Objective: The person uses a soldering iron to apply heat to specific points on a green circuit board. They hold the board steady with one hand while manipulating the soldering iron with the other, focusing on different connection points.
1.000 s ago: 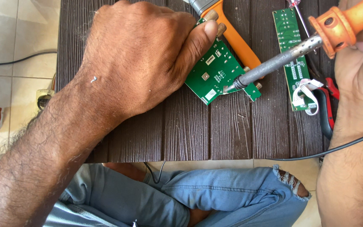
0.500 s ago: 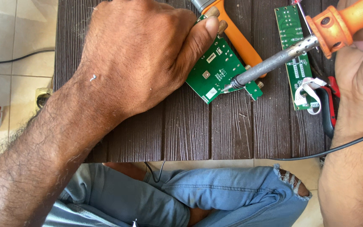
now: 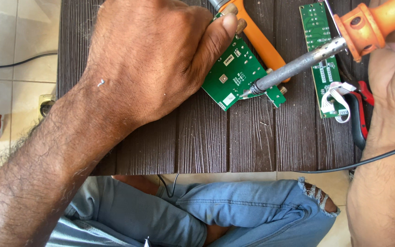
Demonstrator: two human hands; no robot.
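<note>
The left hand lies flat, palm down, its fingers pressing the green circuit board onto the dark wooden surface, while the right hand holds the orange soldering iron with fingers closed around the handle, the tip touching the board's lower edge. Compared with a moment before, almost nothing has moved. The surface stands on a pale tiled floor, and a second green board lies near the right hand.

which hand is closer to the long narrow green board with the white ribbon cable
Right. The right hand, gripping the soldering iron, is just beside the narrow board; the left hand is across the table.
</note>
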